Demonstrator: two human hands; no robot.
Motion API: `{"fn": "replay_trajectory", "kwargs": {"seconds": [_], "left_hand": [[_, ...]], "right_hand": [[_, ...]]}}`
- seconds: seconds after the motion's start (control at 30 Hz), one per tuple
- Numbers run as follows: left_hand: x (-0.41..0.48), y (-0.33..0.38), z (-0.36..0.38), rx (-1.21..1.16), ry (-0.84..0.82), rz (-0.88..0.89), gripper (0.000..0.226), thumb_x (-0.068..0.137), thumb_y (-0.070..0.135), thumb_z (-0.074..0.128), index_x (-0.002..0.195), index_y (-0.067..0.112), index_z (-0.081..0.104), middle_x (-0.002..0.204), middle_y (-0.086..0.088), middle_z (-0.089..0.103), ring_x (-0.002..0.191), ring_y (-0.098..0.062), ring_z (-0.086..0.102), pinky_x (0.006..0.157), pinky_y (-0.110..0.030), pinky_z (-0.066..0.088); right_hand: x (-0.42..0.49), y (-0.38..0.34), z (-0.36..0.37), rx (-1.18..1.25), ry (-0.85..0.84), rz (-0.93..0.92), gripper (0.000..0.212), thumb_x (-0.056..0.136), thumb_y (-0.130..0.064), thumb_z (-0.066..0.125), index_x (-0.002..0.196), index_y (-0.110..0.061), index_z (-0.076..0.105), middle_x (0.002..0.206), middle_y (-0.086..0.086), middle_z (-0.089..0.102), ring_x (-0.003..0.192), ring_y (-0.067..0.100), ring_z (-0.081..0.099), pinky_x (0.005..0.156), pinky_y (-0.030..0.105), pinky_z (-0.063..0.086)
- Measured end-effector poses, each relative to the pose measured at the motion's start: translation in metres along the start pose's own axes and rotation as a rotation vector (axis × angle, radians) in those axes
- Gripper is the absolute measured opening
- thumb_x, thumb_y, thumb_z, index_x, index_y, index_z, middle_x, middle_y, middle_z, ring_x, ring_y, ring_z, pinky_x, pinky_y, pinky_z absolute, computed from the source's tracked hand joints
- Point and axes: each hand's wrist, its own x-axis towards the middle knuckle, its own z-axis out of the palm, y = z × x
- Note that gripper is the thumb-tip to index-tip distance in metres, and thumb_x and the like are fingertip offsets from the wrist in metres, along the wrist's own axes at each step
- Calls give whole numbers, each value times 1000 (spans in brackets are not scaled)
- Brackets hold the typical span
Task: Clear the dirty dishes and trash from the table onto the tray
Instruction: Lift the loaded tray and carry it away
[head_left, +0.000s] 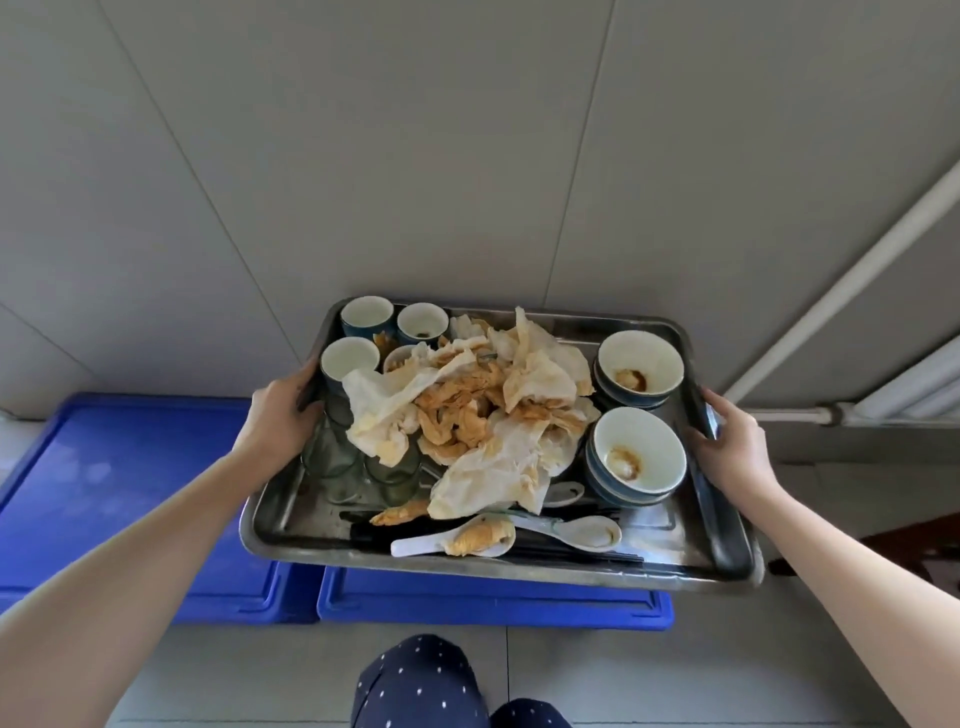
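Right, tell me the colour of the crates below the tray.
Bright blue. The crates show best in the head view, on the floor beneath the metal tray.

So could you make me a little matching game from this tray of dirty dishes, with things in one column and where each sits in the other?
Things:
1. cups
2. stacked bowls
3. soiled napkins
4. white spoons

Places on the tray:
a. along the near edge
b. heaped in the middle
c. far left corner
d. right side

Pairs: 1-c, 2-d, 3-b, 4-a.
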Motion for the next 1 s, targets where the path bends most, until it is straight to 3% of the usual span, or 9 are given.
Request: {"fn": "replay_trajectory", "kwargs": {"seconds": [0.1, 0.3, 0.53, 0.7, 0.87, 0.93, 1.0], "left_hand": [[-5, -24, 36, -18, 5, -3, 65, 87, -1, 58, 144, 26, 43, 120, -10, 66, 114, -33, 58, 93, -37, 44], [-19, -60, 91, -29, -38, -80, 65, 90, 1, 55, 147, 28, 37, 114, -10, 68, 110, -33, 60, 90, -38, 47], [-42, -92, 141, -74, -47, -109, 66, 91, 0, 56, 148, 26, 34, 117, -10, 67, 103, -32, 63, 89, -38, 50], [-48, -113, 166, -48, -21, -134, 63, 91, 0, 56, 147, 22, 36, 116, -10, 67, 95, -25, 63, 83, -32, 48], [-53, -125, 177, -61, -18, -148, 65, 92, 1, 55, 147, 29, 36, 114, -7, 67, 78, -2, 55, 74, -24, 49], [-52, -128, 178, -63, -13, -153, 64, 92, 2, 54, 147, 30, 36, 113, -8, 68, 73, -1, 54, 72, -24, 49], [-52, -130, 183, -61, -13, -169, 64, 92, 2, 54, 147, 30, 36, 112, -10, 69, 74, -8, 55, 76, -33, 53]], "right_hand": [[1, 29, 30, 6, 7, -13, 60, 84, -6, 67, 139, -21, 48, 128, 10, 61, 117, 29, 56, 96, 37, 42], [-2, 81, 76, 27, -20, -32, 61, 83, -4, 67, 139, -22, 49, 125, 7, 63, 114, 27, 58, 92, 30, 40], [-3, 120, 110, 20, -39, -63, 62, 83, -1, 68, 139, -17, 48, 130, 7, 59, 121, 25, 53, 97, 29, 35], [2, 135, 135, 28, -31, -107, 61, 82, 1, 68, 138, -15, 50, 128, 5, 60, 113, 9, 46, 97, 26, 33], [3, 152, 151, 43, -66, -63, 62, 84, -1, 67, 141, -15, 47, 133, 8, 57, 124, 23, 51, 99, 26, 33], [1, 158, 158, 39, -76, -39, 62, 85, -2, 66, 142, -17, 45, 133, 9, 57, 124, 27, 52, 97, 27, 35], [1, 162, 164, 41, -92, -16, 62, 86, -3, 65, 143, -18, 44, 134, 10, 56, 123, 28, 52, 95, 26, 35]]}}
